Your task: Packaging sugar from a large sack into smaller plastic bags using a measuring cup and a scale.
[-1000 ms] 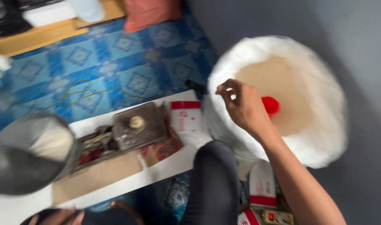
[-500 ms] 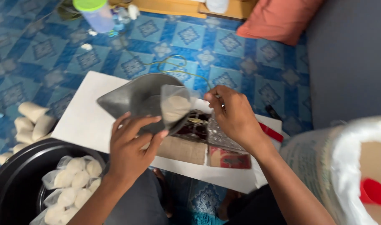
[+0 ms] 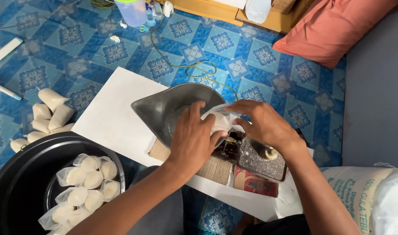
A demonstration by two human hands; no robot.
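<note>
The left hand (image 3: 193, 139) and right hand (image 3: 264, 124) both curl their fingers around a small clear bag (image 3: 219, 121) of white powder, right at the lip of the grey metal scoop pan (image 3: 170, 109) on the white board (image 3: 116, 117). The bag looks open — if it tips or slips, the powder could spill onto the board. A red and white box (image 3: 251, 186) lies by the board's near edge. A big white sack (image 3: 360, 191) with dark letters sits beyond the right corner.
</note>
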